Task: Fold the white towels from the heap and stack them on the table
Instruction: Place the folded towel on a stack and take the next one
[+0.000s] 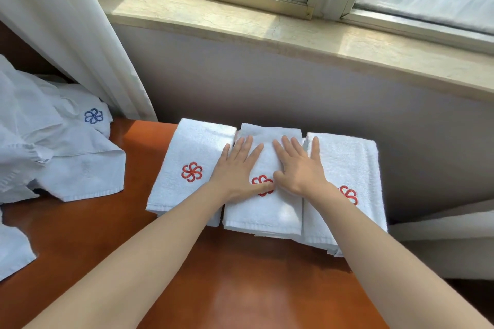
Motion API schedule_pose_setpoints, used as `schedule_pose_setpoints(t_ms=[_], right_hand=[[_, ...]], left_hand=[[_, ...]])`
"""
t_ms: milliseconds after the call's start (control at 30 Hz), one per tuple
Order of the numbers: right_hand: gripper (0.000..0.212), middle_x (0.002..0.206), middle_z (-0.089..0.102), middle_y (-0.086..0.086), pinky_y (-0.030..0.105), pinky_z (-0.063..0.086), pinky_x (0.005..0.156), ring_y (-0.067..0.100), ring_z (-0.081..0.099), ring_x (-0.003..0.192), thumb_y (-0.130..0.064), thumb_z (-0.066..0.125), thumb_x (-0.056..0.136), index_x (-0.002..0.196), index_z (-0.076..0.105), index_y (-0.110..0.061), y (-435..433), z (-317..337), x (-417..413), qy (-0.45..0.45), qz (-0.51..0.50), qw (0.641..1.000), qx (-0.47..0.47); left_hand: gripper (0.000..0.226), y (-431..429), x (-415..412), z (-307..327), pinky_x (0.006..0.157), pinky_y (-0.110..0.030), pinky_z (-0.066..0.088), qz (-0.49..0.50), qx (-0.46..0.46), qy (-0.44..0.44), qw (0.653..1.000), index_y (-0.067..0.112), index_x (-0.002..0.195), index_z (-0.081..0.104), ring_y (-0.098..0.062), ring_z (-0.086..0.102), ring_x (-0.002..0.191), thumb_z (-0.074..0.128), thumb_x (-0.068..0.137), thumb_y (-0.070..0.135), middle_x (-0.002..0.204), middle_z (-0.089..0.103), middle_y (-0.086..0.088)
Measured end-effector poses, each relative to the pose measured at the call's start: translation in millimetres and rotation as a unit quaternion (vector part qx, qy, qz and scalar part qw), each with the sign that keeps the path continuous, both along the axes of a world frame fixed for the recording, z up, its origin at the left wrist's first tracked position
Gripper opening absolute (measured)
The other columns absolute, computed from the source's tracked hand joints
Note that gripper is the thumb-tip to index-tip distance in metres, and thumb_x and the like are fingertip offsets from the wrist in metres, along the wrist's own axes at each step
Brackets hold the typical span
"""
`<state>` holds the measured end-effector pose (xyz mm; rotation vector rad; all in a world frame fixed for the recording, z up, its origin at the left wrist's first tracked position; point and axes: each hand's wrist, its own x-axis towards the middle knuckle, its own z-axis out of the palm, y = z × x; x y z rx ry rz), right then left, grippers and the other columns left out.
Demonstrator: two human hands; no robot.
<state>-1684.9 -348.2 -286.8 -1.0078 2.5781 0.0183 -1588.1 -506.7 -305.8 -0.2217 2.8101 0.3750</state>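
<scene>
1. Your table (240, 288) fills the lower part of the view, a glossy orange-brown top pushed up to a pale wall under a stone window sill (267, 24); a white curtain (66, 35) hangs down at the far left corner.
2. The heap (66, 163) of unfolded white towels sprawls over the table's left side, rumpled and overlapping; one piece hangs off the near left edge.
3. Three folded white towels sit in a row at the table's far edge, against the wall, sides touching: the left towel (192, 149), the middle towel (267, 211) and the right towel (352, 163); layered edges show at the near ends of the middle and right ones.
4. Your left hand (238, 171) lies palm down on the middle towel, fingers straight and slightly spread; its little finger reaches the border with the left towel.
5. Your right hand (299, 168) lies flat beside it on the same towel, fingers straight and fanned; its little finger lies over the edge of the right towel; the two thumbs meet near the towel's centre.
6. A red flower emblem (191, 172) shows in full on the left towel; those on the other two are partly covered by your hands and forearm; a blue emblem (93, 115) shows on the heap.
</scene>
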Motion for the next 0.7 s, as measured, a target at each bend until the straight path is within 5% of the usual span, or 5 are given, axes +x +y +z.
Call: schedule_pose_setpoints(t_ms=[200, 400, 533, 700], right_hand=[[0.083, 0.167, -0.007, 0.005, 0.046, -0.015, 0.121, 0.019, -0.011, 0.153, -0.043, 0.047, 0.093, 0.158, 0.002, -0.017, 19, 13, 28, -0.043, 0.025, 0.998, -0.040], [0.083, 0.167, -0.003, 0.008, 0.037, 0.002, 0.124, 0.022, -0.005, 0.153, -0.030, 0.053, 0.092, 0.158, 0.007, -0.011, 29, 11, 73, -0.032, 0.003, 0.998, -0.051], [0.062, 0.165, 0.013, 0.009, 0.033, 0.020, 0.119, 0.023, 0.014, 0.151, -0.020, 0.042, 0.099, 0.155, 0.018, -0.009, 31, 12, 95, 0.011, -0.028, 0.998, -0.064], [0.053, 0.134, 0.049, 0.002, 0.032, 0.039, 0.092, 0.023, 0.048, 0.118, -0.016, 0.047, 0.091, 0.144, 0.043, -0.014, 33, 38, 113, 0.038, -0.014, 0.993, -0.114]], left_hand=[[0.114, -10, 40, 19, 0.116, -0.031, -0.018, -0.078, 0.066, -0.045, 0.994, 0.028, 0.157, -0.014, -0.010, -0.031, 0.145, 0.054, 0.079, 0.078, 0.160, -0.030, 0.006], [0.116, 5, 69, 18, 0.124, -0.038, -0.004, -0.053, 0.037, -0.021, 0.998, 0.025, 0.158, -0.009, -0.014, -0.023, 0.149, 0.062, 0.079, 0.071, 0.163, -0.024, 0.003], [0.107, 21, 76, 21, 0.125, -0.038, 0.003, -0.013, 0.012, -0.013, 1.000, 0.024, 0.159, -0.003, -0.017, -0.014, 0.152, 0.061, 0.084, 0.066, 0.165, -0.016, 0.000], [0.084, 25, 104, 37, 0.122, -0.039, 0.010, 0.029, 0.010, 0.015, 0.999, 0.024, 0.158, 0.016, -0.020, 0.003, 0.153, 0.056, 0.092, 0.057, 0.166, 0.008, -0.002]])
